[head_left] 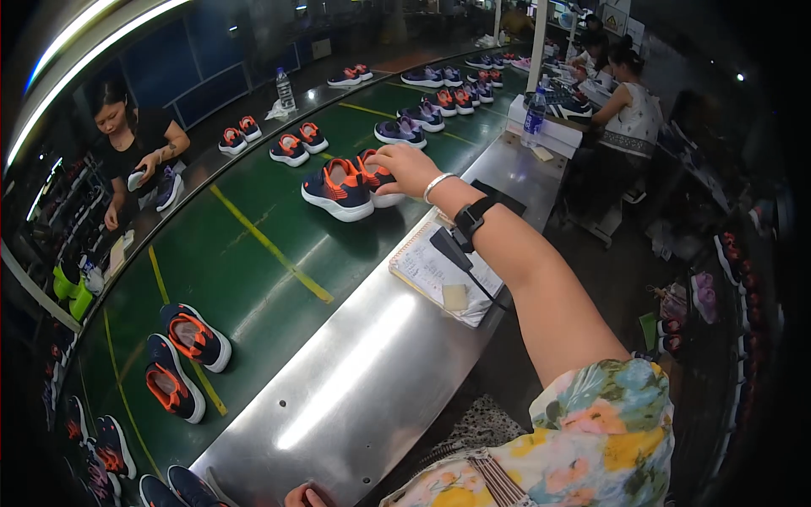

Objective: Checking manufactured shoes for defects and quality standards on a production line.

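My right hand reaches out over the green conveyor belt and grips the collar of a navy shoe with orange lining. Its twin stands just to the left, touching it. My wrist wears a silver bangle and a black watch. Only the knuckles of my left hand show, at the bottom edge beside the steel ledge; whether it holds anything is hidden.
A notebook with a black pen and a small pad lies on the ledge under my forearm. More navy-orange pairs ride the belt. A person across the belt holds a shoe. Another person sits far right by boxes and a bottle.
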`<state>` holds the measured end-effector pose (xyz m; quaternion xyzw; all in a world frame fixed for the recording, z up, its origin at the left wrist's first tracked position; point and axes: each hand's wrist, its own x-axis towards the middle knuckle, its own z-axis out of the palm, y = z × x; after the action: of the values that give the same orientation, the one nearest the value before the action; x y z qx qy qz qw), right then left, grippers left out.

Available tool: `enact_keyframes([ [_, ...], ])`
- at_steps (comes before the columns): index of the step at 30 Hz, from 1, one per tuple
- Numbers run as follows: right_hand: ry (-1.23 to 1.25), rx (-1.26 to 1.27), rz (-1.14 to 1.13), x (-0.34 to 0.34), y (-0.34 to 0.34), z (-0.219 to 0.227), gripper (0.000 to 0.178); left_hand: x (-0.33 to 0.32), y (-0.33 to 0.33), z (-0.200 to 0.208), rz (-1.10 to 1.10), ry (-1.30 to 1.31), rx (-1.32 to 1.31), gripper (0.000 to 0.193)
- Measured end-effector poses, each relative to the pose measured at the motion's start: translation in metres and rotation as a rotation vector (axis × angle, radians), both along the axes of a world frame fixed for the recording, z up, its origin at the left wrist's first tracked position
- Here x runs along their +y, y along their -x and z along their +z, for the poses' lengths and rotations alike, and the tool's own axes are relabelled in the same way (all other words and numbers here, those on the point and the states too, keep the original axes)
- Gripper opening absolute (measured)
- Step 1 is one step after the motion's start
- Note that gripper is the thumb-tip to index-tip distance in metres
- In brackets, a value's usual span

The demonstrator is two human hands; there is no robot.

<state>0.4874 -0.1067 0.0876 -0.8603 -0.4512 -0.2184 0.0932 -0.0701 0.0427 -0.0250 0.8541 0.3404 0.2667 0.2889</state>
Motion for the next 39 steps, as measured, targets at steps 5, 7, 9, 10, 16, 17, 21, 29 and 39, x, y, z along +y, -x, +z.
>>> enact_keyframes([
  [5, -0.148, 0.194, 0.243, -0.049, 0.060, -0.032, 0.048, 0.001, 0.000, 0.004, 0.031, 0.060, -0.006, 0.015],
  [7, -0.135, 0.345, 0.361, -0.077, 0.116, -0.055, 0.044, 0.001, 0.000, 0.004, 0.039, 0.077, -0.004, 0.015],
  [9, -0.093, 0.458, 0.478, -0.099, 0.169, -0.078, 0.035, 0.003, 0.000, 0.004, 0.018, 0.033, 0.028, 0.016],
  [10, -0.109, 0.458, 0.472, -0.108, 0.196, -0.091, 0.032, 0.004, 0.000, 0.003, 0.006, 0.034, 0.022, 0.016],
  [16, -0.196, 0.339, 0.316, -0.112, 0.266, -0.141, 0.028, 0.006, 0.007, -0.003, 0.001, 0.068, 0.044, 0.018],
  [17, -0.286, 0.368, 0.183, -0.107, 0.268, -0.145, 0.028, 0.007, 0.007, -0.004, -0.001, 0.060, 0.018, 0.019],
  [21, -0.417, 0.332, 0.015, -0.100, 0.268, -0.148, 0.024, 0.004, 0.009, -0.004, 0.098, 0.144, 0.000, 0.022],
  [29, -0.421, 0.302, -0.042, -0.095, 0.275, -0.148, 0.026, 0.008, 0.019, -0.006, 0.075, 0.084, -0.057, 0.026],
  [39, -0.477, 0.296, -0.067, -0.084, 0.286, -0.149, 0.022, 0.013, 0.033, 0.007, 0.021, 0.233, -0.029, 0.033],
])
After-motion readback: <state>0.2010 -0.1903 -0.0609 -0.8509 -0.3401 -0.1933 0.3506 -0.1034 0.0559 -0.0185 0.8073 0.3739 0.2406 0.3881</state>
